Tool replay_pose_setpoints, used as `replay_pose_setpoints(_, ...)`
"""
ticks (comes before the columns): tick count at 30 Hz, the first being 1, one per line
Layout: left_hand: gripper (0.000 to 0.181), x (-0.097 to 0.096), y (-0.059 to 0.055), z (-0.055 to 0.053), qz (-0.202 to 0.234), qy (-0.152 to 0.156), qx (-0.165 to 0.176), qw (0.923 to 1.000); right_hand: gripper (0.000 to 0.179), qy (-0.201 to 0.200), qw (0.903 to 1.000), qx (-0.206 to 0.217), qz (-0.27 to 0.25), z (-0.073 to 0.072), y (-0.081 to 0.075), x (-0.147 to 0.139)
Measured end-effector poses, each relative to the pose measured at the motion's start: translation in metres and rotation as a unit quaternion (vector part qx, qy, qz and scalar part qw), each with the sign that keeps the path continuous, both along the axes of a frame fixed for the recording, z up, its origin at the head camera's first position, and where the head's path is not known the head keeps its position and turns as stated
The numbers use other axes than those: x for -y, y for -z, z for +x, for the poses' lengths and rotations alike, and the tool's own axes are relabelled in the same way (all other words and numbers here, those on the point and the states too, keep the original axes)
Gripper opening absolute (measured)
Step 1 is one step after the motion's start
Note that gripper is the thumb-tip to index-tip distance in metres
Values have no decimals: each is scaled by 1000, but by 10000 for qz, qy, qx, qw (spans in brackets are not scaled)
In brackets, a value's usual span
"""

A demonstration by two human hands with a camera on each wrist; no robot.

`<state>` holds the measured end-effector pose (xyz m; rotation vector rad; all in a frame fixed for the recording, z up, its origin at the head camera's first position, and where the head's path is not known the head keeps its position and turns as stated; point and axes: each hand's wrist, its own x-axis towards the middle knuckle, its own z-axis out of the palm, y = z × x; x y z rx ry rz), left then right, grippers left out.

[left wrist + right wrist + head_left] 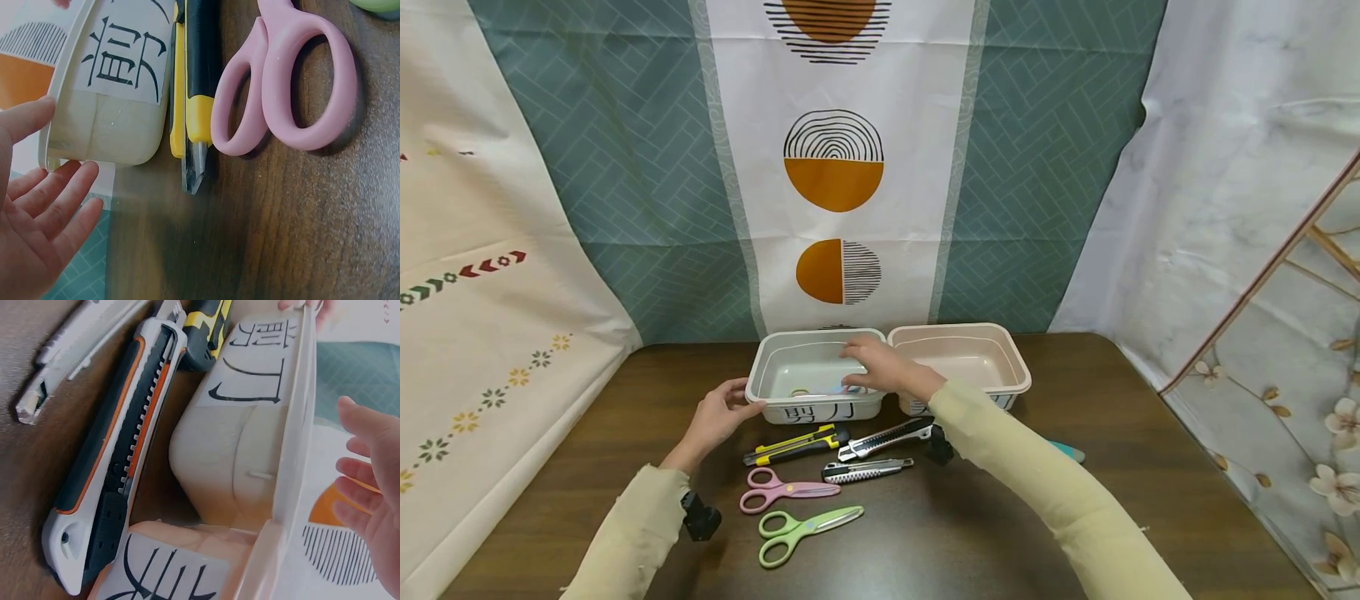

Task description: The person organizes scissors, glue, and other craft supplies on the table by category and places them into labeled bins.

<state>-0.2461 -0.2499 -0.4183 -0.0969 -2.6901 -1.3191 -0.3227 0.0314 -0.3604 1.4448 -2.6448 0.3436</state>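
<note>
My left hand holds the left front corner of a pale grey plastic bin. In the left wrist view, its thumb touches the rim and its fingers lie along the end wall. A label with black characters is stuck on the bin's front. My right hand hovers above the right side of this bin, thumb and fingers apart, holding nothing. Small coloured items show in the bin, mostly hidden by its front wall.
A beige bin stands to the right. In front lie a yellow-black utility knife, a white-black one, a silver one, pink scissors and green scissors. A teal item shows behind the right sleeve.
</note>
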Motion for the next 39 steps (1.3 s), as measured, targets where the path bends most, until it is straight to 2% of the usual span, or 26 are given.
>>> replay_pose_setpoints(5,59,0,0,0,-2,29,13,10000,48,-26,9993,369,-48,18,-3,-5)
replay_pose_setpoints(11,59,0,0,1,17,42,-4,10000,48,-284,9985,440,-161,46,-3,-9)
replay_pose_setpoints(19,60,2,-3,2,21,47,6,10000,51,-411,9955,785,-332,81,6,-13)
replay_pose_setpoints(23,60,2,-3,3,32,26,69,10000,50,-420,9923,1086,-419,96,15,-13)
replay_pose_setpoints(32,60,3,1,2,39,13,110,9999,46,-421,9883,1342,-584,114,43,-12)
replay_pose_setpoints(39,60,1,0,2,25,68,68,10000,37,-456,9855,1501,-642,122,52,-10)
